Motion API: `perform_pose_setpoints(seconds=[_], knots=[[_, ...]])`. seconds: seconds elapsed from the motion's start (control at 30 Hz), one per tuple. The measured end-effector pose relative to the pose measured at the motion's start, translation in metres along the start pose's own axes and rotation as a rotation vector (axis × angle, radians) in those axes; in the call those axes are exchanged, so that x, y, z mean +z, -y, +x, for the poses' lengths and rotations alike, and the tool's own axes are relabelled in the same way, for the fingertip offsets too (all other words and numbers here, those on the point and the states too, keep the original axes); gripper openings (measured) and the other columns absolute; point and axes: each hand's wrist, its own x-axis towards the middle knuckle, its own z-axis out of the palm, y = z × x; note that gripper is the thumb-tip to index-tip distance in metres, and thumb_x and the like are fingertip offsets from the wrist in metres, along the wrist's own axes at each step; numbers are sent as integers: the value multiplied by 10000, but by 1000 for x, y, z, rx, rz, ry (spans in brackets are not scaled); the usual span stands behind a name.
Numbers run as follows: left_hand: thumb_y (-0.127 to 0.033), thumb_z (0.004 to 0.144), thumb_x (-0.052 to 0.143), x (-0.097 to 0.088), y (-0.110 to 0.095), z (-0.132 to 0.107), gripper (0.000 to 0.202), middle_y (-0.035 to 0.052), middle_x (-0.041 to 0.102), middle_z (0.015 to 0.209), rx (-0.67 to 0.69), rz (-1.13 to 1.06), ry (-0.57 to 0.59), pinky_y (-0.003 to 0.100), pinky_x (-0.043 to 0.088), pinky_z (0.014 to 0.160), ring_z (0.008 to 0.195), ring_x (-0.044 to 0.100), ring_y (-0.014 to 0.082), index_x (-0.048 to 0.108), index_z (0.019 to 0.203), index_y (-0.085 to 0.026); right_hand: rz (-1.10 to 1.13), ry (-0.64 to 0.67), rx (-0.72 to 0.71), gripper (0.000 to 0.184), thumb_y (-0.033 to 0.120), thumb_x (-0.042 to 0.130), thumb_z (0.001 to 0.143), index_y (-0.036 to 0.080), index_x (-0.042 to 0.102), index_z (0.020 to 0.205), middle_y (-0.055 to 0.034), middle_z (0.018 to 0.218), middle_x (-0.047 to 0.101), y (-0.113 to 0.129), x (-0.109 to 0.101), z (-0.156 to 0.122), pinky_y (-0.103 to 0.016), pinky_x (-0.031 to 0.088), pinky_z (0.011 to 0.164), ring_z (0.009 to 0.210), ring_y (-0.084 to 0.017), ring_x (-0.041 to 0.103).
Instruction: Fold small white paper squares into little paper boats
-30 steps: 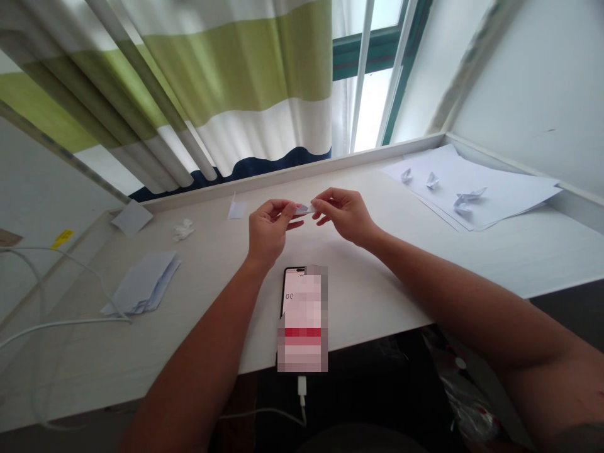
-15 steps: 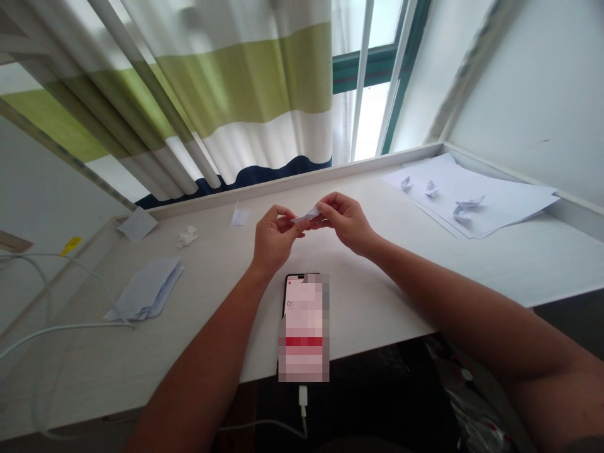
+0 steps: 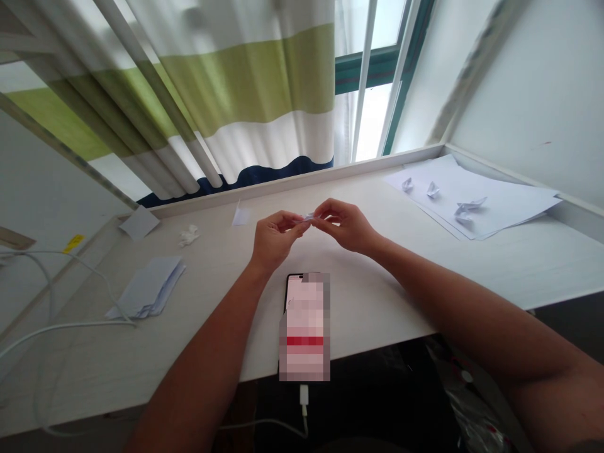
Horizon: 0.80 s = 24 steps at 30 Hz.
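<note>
L hand (image 3: 276, 239) & R hand (image 3: 346, 225) pinch tiny folded paper (image 3: 309, 216) above desk (image 3: 377, 296), well in from front edge (image 3: 382, 345).

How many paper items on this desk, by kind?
Folded paper boats: 4
Small folded paper piece pinched between left hand and right hand: 1
Loose paper squares: 2
Crumpled white paper scrap: 1
Pile of paper slips: 1
Stack of white sheets: 1
Total: 10
</note>
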Motion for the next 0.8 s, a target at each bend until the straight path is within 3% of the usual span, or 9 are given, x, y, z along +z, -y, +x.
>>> perform_pose_setpoints(seconds=[0.17,0.27,0.47,0.67,0.8], knots=[[-438,733,979,-4,3,2,325,79,835,894,51,26,27,365,663,786,787,779,198,820,853,-180,-45,-38,-18,440,643,859,839,225,725,861,-57,935,806,-2,-2,1,-490,651,908,906,-243,760],[-413,748,969,-4,3,2,283,57,820,828,90,28,8,344,654,768,762,770,188,825,855,-195,-30,-28,-29,415,625,852,855,224,746,871,-68,956,817,0,-2,0,-480,653,893,916,-245,768],[-427,794,931,-4,1,0,245,63,837,873,71,135,35,344,657,726,735,755,190,869,911,-221,-59,-11,-9,371,596,851,862,229,799,886,-49,894,820,3,-2,0,-450,649,854,857,-228,762],[-461,814,920,-3,2,1,285,77,832,861,73,53,81,367,661,812,792,784,202,847,888,-196,31,-41,-12,354,556,891,832,217,794,865,-50,863,804,-2,-1,1,-432,649,814,832,-226,766],[-483,756,957,1,-1,1,348,53,817,818,30,-47,53,391,666,831,781,799,212,815,887,-194,138,-62,-1,397,542,934,779,216,751,911,-30,859,770,-5,1,3,-412,655,783,808,-210,762]])
